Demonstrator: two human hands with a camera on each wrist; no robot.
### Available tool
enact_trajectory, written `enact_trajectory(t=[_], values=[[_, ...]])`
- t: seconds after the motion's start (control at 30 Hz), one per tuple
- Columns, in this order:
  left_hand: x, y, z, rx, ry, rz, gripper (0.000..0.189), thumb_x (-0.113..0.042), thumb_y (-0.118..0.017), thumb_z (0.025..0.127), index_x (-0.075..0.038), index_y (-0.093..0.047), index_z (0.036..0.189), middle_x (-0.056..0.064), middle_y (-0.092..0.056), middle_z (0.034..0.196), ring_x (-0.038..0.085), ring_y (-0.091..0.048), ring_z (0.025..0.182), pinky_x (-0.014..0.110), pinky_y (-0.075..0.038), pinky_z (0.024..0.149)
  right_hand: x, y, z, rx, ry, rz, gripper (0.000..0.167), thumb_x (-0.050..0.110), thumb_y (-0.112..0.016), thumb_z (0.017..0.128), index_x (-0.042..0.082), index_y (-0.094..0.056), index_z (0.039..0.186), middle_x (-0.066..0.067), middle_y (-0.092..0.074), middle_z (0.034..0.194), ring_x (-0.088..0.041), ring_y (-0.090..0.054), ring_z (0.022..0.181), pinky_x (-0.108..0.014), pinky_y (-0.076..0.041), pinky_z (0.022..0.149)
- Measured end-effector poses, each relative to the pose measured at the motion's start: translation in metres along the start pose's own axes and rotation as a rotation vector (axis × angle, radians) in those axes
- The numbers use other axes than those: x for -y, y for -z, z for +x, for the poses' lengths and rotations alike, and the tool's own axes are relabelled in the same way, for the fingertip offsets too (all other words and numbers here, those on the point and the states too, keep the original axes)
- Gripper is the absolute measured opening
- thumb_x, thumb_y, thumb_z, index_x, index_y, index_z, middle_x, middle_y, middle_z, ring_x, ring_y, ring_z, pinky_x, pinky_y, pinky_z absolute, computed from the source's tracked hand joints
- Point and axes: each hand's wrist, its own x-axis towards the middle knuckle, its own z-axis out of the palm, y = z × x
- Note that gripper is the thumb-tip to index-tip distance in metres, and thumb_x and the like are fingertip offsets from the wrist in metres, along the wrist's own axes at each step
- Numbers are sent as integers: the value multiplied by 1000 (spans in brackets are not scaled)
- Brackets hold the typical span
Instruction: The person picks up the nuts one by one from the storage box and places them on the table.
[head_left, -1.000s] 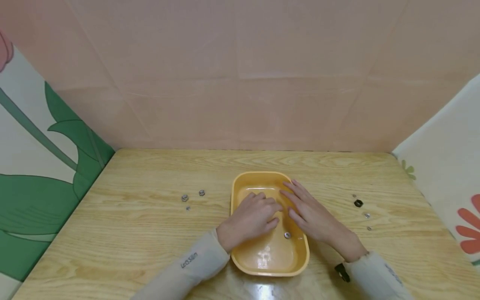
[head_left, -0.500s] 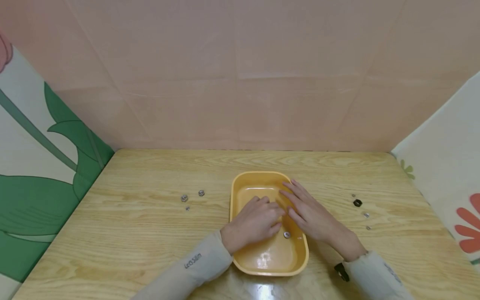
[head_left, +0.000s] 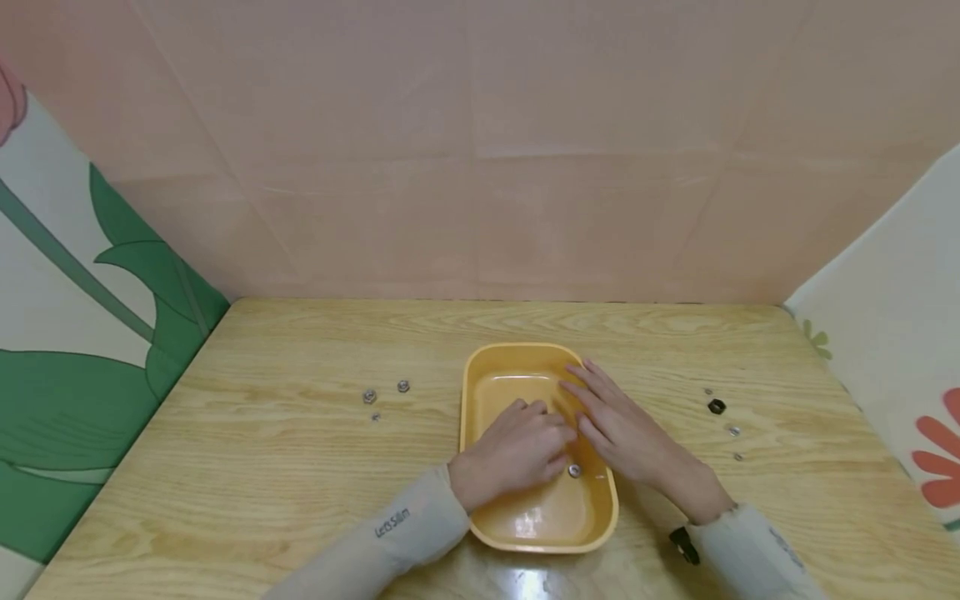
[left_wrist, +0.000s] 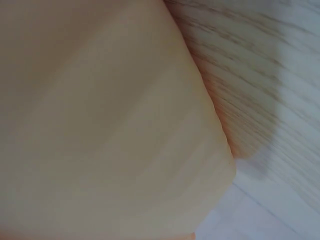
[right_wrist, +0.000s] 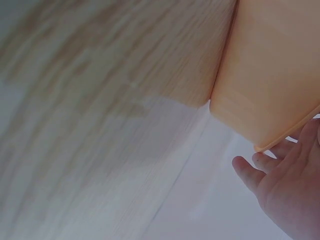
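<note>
A yellow plastic tub (head_left: 536, 546) stands on the wooden table. My left hand (head_left: 517, 450) reaches over its left rim, fingers bent downward; what lies under the fingertips is hidden, and I cannot tell whether they hold anything. Beside its thumb, a small metal nut (head_left: 574, 471) lies on the tub floor. My right hand (head_left: 626, 433) rests over the right rim, fingers spread and loosely straight into the tub. In the right wrist view, that hand's fingers (right_wrist: 247, 172) show at the rim. The tub's outer wall (left_wrist: 115, 125) fills most of the left wrist view.
Left of the tub lie a larger nut (head_left: 370, 397), another nut (head_left: 403, 386) and a tiny one (head_left: 377, 417). To the right are a black nut (head_left: 717, 407) and several small silver pieces (head_left: 734, 432). A pink backdrop (head_left: 480, 208) rises behind the table.
My left hand has shifted right and slightly nearer inside the tub, toward the nut. My right hand, the tub and the loose nuts stay in place.
</note>
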Motion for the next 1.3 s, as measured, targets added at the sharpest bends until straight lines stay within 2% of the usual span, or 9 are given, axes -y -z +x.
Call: enact_trajectory(t=[0.17, 0.27, 0.5, 0.67, 0.8, 1.03, 1.3], values=[[-1, -1, 1, 13, -39, 8, 12, -34, -64, 94, -29, -73, 101, -16, -71, 97, 9, -57, 87, 22, -41, 74, 0, 1, 0, 19, -17, 7, 45, 10, -49, 99, -1, -49, 143, -18, -37, 157, -42, -22, 150, -62, -27, 116], [-1, -2, 2, 33, -65, 1, 12, -34, -65, 94, -31, -73, 102, -19, -71, 97, 8, -56, 84, 20, -39, 72, 0, 1, 0, 40, -31, 14, 45, 11, -48, 100, 0, -48, 144, -17, -35, 159, -41, -19, 151, -62, -26, 116], [-1, -5, 3, 46, -123, -24, 15, -29, -66, 93, -34, -74, 105, -23, -71, 100, 6, -56, 88, 18, -38, 71, 0, 2, 0, 59, -41, 12, 46, 11, -49, 101, 0, -47, 145, -16, -33, 160, -40, -18, 151, -61, -25, 117], [-1, -7, 3, 77, -180, 1, 12, -28, -65, 94, -31, -74, 102, -22, -70, 100, 6, -56, 91, 16, -35, 67, 0, 1, 0, 67, -52, 12, 46, 11, -48, 100, 0, -46, 145, -16, -32, 160, -40, -17, 152, -61, -24, 118], [-3, -8, 3, 84, -211, 31, 15, -30, -63, 96, -31, -74, 106, -21, -71, 103, 6, -57, 95, 16, -35, 66, 0, 1, 0, 74, -59, 13, 46, 12, -48, 101, 0, -47, 145, -16, -32, 160, -40, -16, 152, -61, -24, 118], [-2, -8, 1, 50, -219, 51, 17, -25, -63, 96, -33, -76, 102, -22, -71, 98, 6, -57, 91, 16, -34, 64, -1, 0, -1, 70, -54, 10, 46, 12, -49, 101, 0, -47, 145, -17, -33, 160, -40, -16, 152, -61, -25, 117], [-1, -9, 2, 49, -219, 64, 18, -24, -61, 96, -34, -76, 100, -23, -70, 95, 6, -56, 90, 16, -33, 64, 0, 1, 0, 59, -39, 13, 45, 12, -49, 101, 1, -48, 144, -17, -33, 159, -40, -17, 152, -61, -25, 117]])
